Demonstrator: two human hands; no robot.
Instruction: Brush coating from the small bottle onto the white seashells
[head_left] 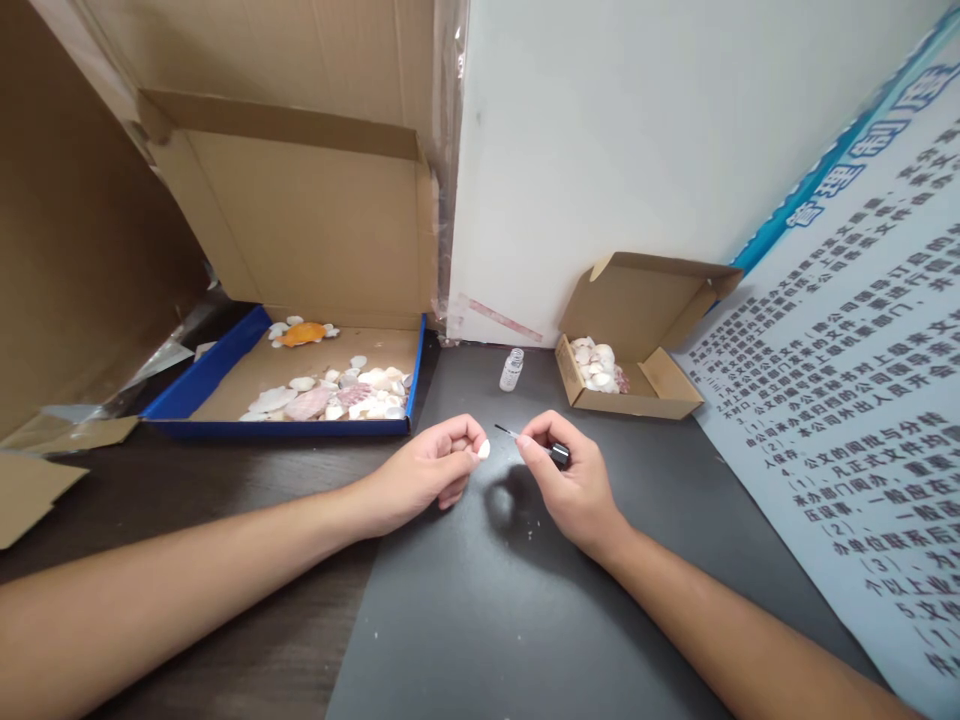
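Grey mat (pixel 450 620): near uncapped bottle (pixel 511 373), left hand (pixel 424 472) pinches shell (pixel 484 450), right hand (pixel 576 484) clamps brush (pixel 507 431), not yet touching shell.

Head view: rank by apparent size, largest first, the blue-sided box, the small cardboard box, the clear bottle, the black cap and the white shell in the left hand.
1. Blue-sided box
2. Small cardboard box
3. Clear bottle
Unranked: black cap and white shell, the smallest two, both partly hidden, so unsure.
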